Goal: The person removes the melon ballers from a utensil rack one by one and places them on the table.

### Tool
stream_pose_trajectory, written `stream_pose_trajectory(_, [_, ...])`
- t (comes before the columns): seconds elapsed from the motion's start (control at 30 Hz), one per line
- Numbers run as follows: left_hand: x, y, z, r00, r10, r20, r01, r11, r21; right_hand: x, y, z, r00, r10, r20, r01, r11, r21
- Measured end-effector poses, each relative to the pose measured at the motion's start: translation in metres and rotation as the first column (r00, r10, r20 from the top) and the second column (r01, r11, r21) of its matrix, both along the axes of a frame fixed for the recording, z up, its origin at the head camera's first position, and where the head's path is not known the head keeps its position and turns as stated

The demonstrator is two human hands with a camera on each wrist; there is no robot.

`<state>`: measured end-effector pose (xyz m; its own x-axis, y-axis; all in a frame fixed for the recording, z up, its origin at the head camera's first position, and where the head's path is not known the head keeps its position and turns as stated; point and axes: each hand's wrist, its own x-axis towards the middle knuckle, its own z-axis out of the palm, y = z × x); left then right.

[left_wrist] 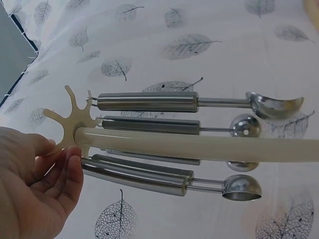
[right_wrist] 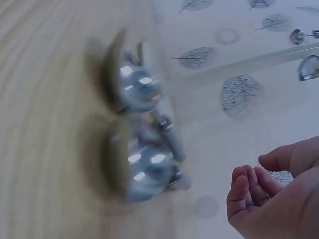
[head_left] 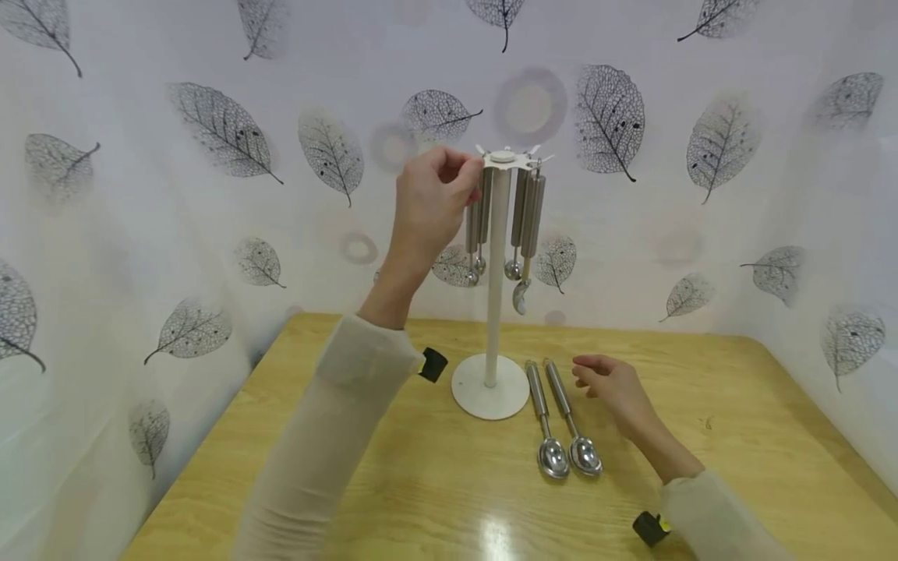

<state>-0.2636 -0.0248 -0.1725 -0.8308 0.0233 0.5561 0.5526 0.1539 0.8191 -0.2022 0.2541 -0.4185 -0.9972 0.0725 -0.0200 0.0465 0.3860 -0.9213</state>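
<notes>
A white utensil rack (head_left: 498,273) stands upright, with several steel-handled scoops (head_left: 533,214) hanging from its hooked top. My left hand (head_left: 438,191) is raised at the left side of that top. Seen from the left wrist, thumb and fingers pinch one flat hook arm of the rack top (left_wrist: 77,117), right beside the handle end of a hanging scoop (left_wrist: 134,175). My right hand (head_left: 617,393) is just right of two metal scoops (head_left: 553,458) lying side by side on the table. Its fingers (right_wrist: 241,191) are loosely bent and hold nothing.
The rack's round white base (head_left: 470,393) rests on the wooden table (head_left: 421,483), left of the lying scoops' handles. A pale curtain (head_left: 316,78) with a leaf print hangs behind the table and along both sides.
</notes>
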Motion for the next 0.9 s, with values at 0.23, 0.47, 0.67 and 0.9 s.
stream_pose_trajectory(0.23, [-0.001, -0.006, 0.001, 0.998, 0.014, 0.06, -0.012, 0.999, -0.029, -0.006, -0.016, 0.039, 0.988, 0.051, -0.148, -0.074, 0.986, -0.152])
stream_pose_trajectory(0.47, [-0.007, -0.008, 0.004, 0.999, 0.009, 0.05, -0.007, 1.0, -0.028, -0.013, -0.035, 0.086, 0.928, 0.104, -0.357, -0.193, 0.955, -0.226])
stream_pose_trajectory(0.67, [-0.012, -0.009, 0.006, 0.999, -0.003, 0.053, 0.004, 1.0, -0.027, -0.021, -0.056, 0.122, 0.896, 0.093, -0.434, -0.199, 0.958, -0.206])
stream_pose_trajectory(0.9, [-0.019, -0.01, 0.008, 0.996, -0.074, 0.056, 0.075, 0.997, -0.016, -0.032, -0.075, 0.142, 0.858, 0.03, -0.513, -0.191, 0.945, -0.265])
